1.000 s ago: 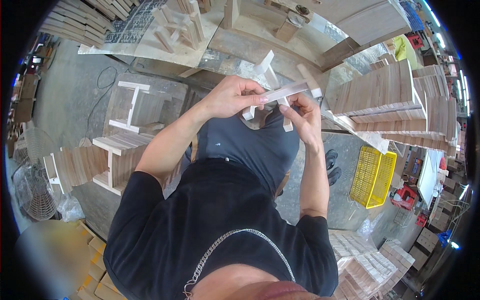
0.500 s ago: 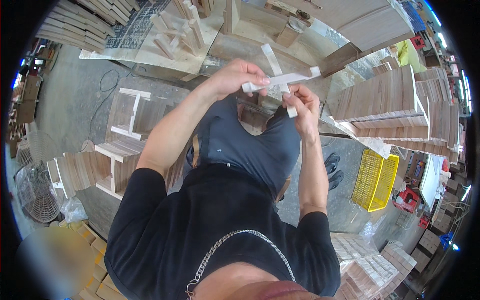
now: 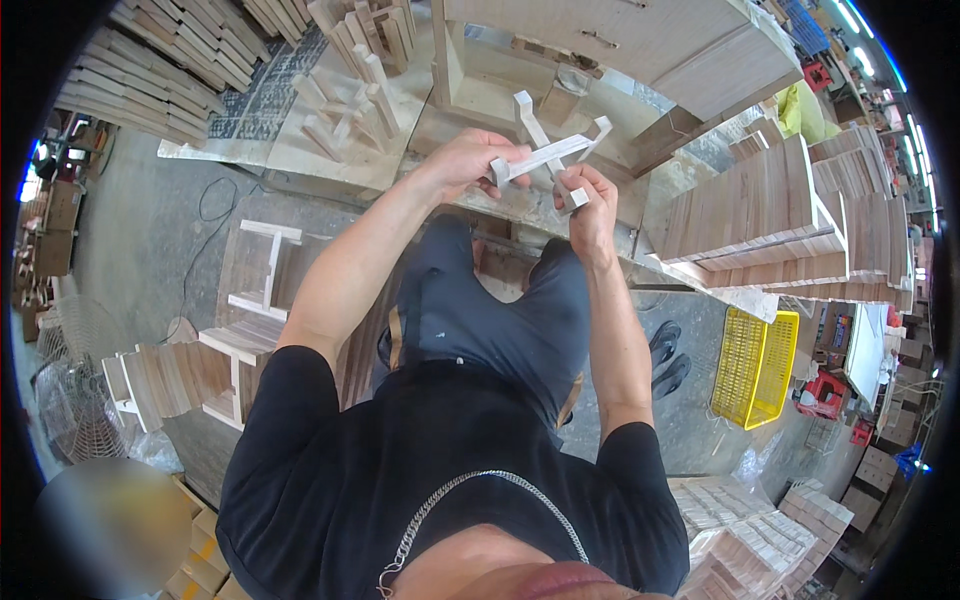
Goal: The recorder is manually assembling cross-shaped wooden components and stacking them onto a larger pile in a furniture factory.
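Above my lap, both hands hold a cross-shaped wooden frame made of two pale bars that cross near the middle, with short upturned blocks at their ends. My left hand is closed round the left end of one bar. Lower on the right, my right hand pinches the near end of the other bar, beside its square block. The two far ends stick out over the workbench. Part of the near bar is hidden behind my right fingers.
Stacked wooden panels stand on the right. Upright wood pieces crowd the bench at the far left. A wooden cabinet rises behind. On the floor are a yellow basket, black slippers and a wire-guard fan.
The cross-shaped frame has been tilted, so its upturned end blocks now show. Both hands have stayed on it, with only small shifts.
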`<state>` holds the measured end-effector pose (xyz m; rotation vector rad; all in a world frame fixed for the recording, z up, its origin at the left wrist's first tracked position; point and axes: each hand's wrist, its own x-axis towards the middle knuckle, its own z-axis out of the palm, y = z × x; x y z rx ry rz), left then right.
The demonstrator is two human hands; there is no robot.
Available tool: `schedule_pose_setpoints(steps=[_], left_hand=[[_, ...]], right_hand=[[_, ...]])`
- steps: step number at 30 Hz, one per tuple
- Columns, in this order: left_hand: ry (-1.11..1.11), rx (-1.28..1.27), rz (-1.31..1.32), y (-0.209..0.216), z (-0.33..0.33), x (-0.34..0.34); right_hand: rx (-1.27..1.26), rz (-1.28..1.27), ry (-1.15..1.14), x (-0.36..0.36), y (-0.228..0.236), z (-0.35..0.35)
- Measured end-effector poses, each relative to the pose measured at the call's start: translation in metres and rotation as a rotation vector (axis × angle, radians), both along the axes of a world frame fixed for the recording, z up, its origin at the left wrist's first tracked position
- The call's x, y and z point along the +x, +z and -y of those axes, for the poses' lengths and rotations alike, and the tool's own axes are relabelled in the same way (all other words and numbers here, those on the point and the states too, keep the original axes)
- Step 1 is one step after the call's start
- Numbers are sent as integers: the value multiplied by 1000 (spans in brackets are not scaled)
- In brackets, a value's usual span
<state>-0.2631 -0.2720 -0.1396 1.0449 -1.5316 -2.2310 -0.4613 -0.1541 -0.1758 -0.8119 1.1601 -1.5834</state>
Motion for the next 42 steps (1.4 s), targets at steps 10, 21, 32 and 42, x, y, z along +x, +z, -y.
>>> schedule_pose_setpoints(steps=[10, 21, 32, 42], left_hand=[[235, -905, 60, 5, 8, -29], [366, -1171, 116, -19, 55, -70], [404, -1226, 167, -32, 64, -73], [361, -1201, 167, -21, 58, -73]], right_hand=[[94, 184, -147, -25, 15, 69], [193, -272, -407, -48, 12, 91], [269, -856, -467, 1, 4, -121], [296, -621, -553, -12, -30, -212]])
